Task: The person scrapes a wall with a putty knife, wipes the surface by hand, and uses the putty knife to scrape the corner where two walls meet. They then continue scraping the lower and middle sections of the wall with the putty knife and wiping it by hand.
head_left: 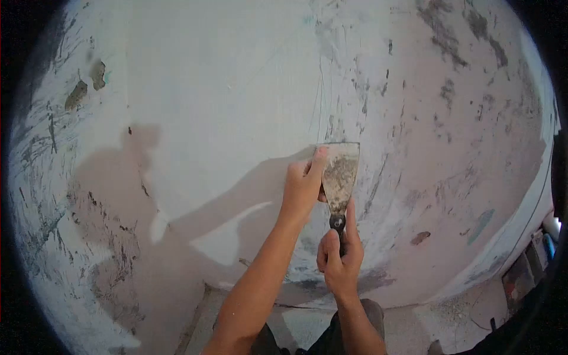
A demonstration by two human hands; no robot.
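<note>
A scraper with a wide, stained metal blade (341, 177) and a dark handle points upward in front of a scuffed white wall (219, 77). My right hand (342, 257) is wrapped round the handle, one finger stretched up along the base of the blade. At the blade's left edge, my left hand (307, 180) pinches it, thumb on the front face near the top corner and the other fingers partly hidden behind. The blade's top edge is close to the wall; whether it touches cannot be made out.
Dark scuffs and chipped patches (77, 94) mark the wall. Shadows fall across its left part. Below lies a dusty floor (444, 322), with my knees at the bottom. Boxes and other items (523, 272) stand at the lower right.
</note>
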